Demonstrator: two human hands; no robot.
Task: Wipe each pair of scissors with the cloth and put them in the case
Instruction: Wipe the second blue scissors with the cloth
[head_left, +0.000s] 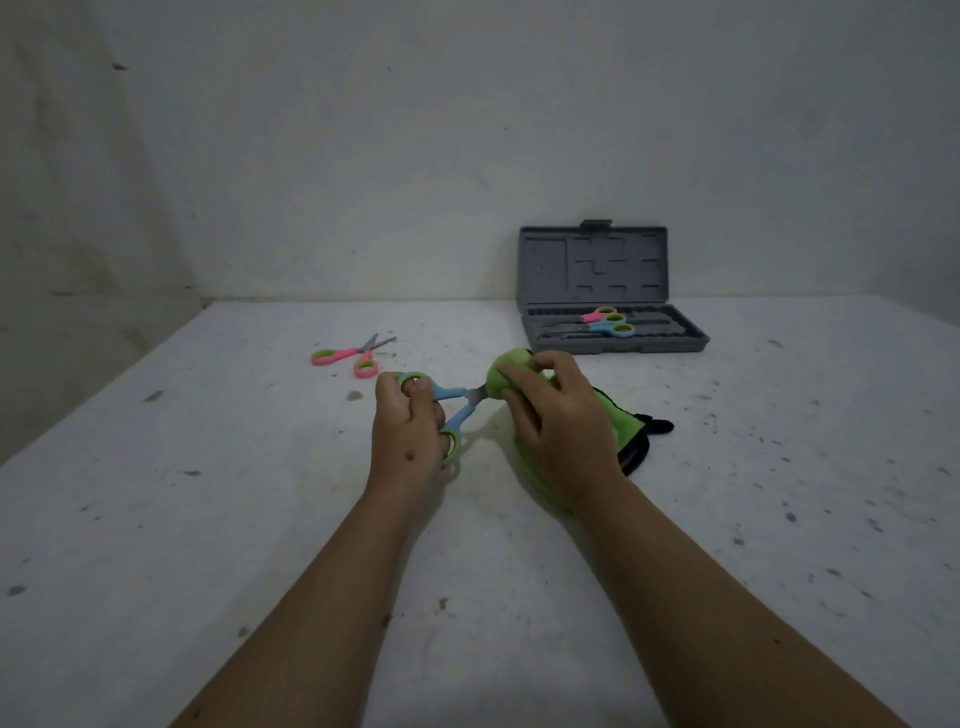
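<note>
My left hand (410, 431) grips blue-handled scissors (453, 402) by their green-lined finger loops, handles spread apart. The blades point right and disappear into a green cloth (511, 371), which my right hand (558, 415) has wrapped and pinched around them. The cloth trails down under my right hand to its black edge (644, 441). Pink-handled scissors (350, 356) lie partly spread on the table to the far left. An open grey case (613, 291) stands at the back right; a pink pair (602, 314) and a blue pair (608, 329) lie in its tray.
The table (208, 519) is white, speckled with dark marks, and meets a bare wall along the back. The case lid stands upright against that wall. A left wall closes in the far left corner.
</note>
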